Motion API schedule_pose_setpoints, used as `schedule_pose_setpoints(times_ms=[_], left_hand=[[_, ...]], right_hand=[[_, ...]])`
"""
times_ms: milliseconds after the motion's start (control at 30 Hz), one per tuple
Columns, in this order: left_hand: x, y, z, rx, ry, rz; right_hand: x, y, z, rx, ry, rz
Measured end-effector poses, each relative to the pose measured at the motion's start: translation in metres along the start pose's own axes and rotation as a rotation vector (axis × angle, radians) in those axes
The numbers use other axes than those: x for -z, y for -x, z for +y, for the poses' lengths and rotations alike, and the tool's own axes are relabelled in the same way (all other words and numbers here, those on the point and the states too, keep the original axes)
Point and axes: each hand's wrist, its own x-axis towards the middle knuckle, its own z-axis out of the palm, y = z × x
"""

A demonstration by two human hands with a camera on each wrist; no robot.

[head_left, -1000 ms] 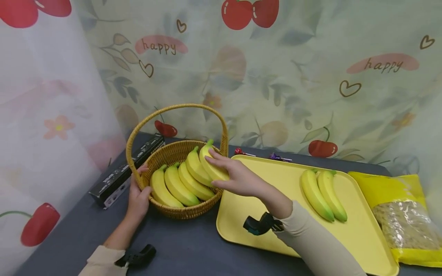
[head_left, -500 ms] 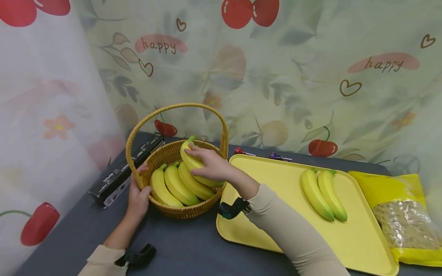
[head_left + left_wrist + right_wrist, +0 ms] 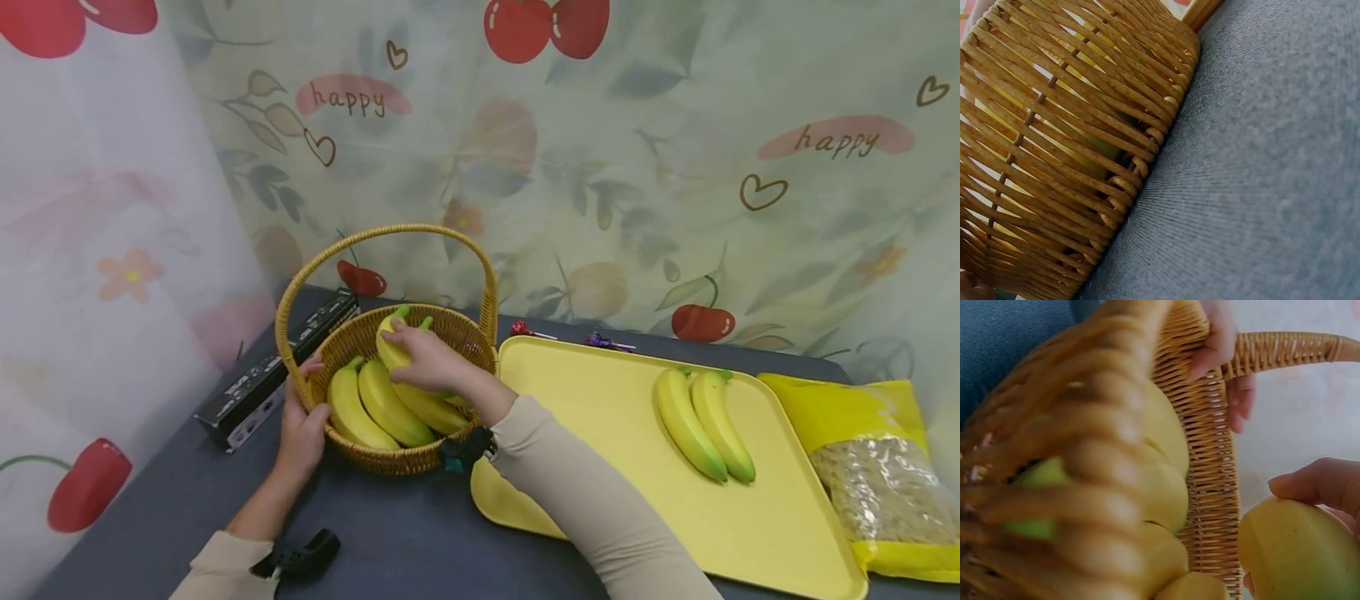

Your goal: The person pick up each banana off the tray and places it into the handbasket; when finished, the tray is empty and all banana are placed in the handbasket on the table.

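A wicker basket (image 3: 405, 460) with a tall hoop handle stands on the dark cloth, several yellow bananas (image 3: 351, 410) lying side by side in it. At the basket's left rim, by the foot of the handle, my left hand (image 3: 302, 429) grips the wickerwork. My right hand (image 3: 435, 358) holds one banana (image 3: 392, 346) above the others, inside the hoop. The right wrist view shows the thumb on top of that held banana (image 3: 1300, 550); its lower end is out of frame. The left wrist view shows mostly the basket's woven side (image 3: 1072, 125).
Two more bananas (image 3: 693, 429) lie on a yellow tray (image 3: 600, 383) to the right. Beyond it is a yellow bag with a see-through window (image 3: 877, 483). A black box (image 3: 277, 367) sits left of the basket. Red and purple lollipops (image 3: 603, 342) lie behind the tray.
My right hand has carried its banana leftward, from the basket's right side to above the middle bananas. My left hand and the basket have stayed in place.
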Motion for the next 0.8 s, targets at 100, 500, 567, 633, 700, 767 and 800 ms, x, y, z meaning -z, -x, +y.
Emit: schedule_pose_setpoints(times_ms=[100, 500, 567, 633, 700, 767, 800], left_hand=[[0.000, 0.000, 0.000, 0.009, -0.011, -0.004], [0.000, -0.001, 0.000, 0.005, -0.004, -0.001], [0.000, -0.001, 0.000, 0.006, -0.002, -0.003], [0.000, -0.001, 0.001, 0.011, -0.008, -0.001], [0.000, -0.001, 0.001, 0.014, -0.011, -0.004], [0.000, -0.001, 0.001, 0.018, -0.016, -0.005], [0.001, -0.001, 0.001, 0.019, -0.021, -0.005]], right_hand=[[-0.005, -0.002, 0.001, -0.009, 0.014, 0.008], [-0.023, -0.007, 0.002, -0.066, 0.159, -0.063], [-0.026, -0.008, 0.001, -0.076, 0.170, -0.082], [-0.028, -0.008, 0.001, -0.085, 0.175, -0.090], [-0.029, -0.008, 0.001, -0.083, 0.180, -0.092], [-0.030, -0.008, 0.001, -0.078, 0.183, -0.093], [-0.030, -0.008, 0.002, -0.077, 0.183, -0.096]])
